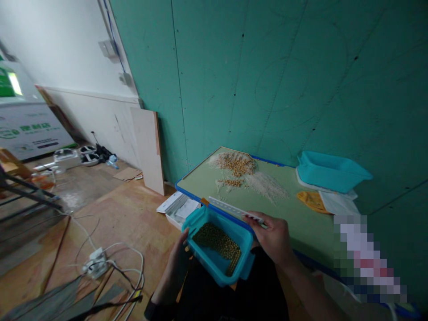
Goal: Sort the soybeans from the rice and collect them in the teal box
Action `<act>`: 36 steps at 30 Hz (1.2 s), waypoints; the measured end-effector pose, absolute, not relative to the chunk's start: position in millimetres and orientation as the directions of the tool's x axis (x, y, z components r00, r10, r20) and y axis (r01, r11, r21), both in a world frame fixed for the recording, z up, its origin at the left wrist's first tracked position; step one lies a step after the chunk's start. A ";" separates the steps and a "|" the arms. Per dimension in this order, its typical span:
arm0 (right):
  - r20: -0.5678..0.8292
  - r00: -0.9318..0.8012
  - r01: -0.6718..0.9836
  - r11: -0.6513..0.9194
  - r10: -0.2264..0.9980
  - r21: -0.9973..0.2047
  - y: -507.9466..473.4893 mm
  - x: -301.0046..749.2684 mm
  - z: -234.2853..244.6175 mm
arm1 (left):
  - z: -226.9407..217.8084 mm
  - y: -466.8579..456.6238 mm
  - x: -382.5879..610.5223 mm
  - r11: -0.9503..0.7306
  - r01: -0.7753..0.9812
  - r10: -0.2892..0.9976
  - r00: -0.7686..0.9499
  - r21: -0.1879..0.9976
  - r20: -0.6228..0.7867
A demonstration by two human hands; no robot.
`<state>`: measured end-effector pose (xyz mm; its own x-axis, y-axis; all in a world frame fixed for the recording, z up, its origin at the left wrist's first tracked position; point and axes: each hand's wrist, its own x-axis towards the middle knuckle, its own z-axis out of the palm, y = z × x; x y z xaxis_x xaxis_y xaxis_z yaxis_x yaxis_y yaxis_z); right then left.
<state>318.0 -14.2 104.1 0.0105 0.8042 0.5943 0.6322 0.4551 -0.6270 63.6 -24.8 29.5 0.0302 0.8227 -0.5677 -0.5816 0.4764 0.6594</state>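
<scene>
My left hand (179, 256) grips the left side of a turquoise plastic box (210, 267), which sits low over my lap at the table's front edge. Round yellowish beans (222, 240) lie inside it, bunched along its far and right sides. Pinched in my right hand (274, 236) is a white ruler (230, 208), a flat strip with marks, held along the table edge just beyond the box. Farther in on the green tabletop (287, 227), a heap of beans (239, 166) lies mixed with white rice (265, 185).
At the table's back right stands another turquoise box (334, 171), with a yellow-and-white cloth (314, 202) in front. A green wall (214, 89) closes off the far side. An open white carton (180, 209) is at the table's left; cables and a power strip (96, 263) lie on the floor.
</scene>
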 end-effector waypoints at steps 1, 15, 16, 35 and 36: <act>0.622 -0.026 0.640 0.491 0.783 -0.591 -14.5 315.2 101.6 | 28.7 -24.7 63.3 0.485 -0.580 0.820 0.041 0.655 -0.571; 0.548 -0.447 0.863 0.503 0.707 0.055 15.9 234.6 95.8 | 17.8 -21.9 60.8 0.440 -0.556 0.829 -0.050 0.705 -0.557; 0.520 -0.450 0.876 0.472 0.726 0.099 15.9 226.7 95.8 | 15.8 -21.8 59.7 0.434 -0.559 0.833 -0.048 0.706 -0.551; 0.440 -0.284 0.953 0.200 0.852 0.229 -13.5 266.6 98.8 | 27.1 -25.8 67.2 0.474 -0.533 0.826 -0.006 0.701 -0.564; 0.445 -0.268 0.957 0.185 0.855 0.221 -13.7 272.1 98.8 | 26.3 -25.8 66.4 0.470 -0.531 0.829 -0.007 0.705 -0.559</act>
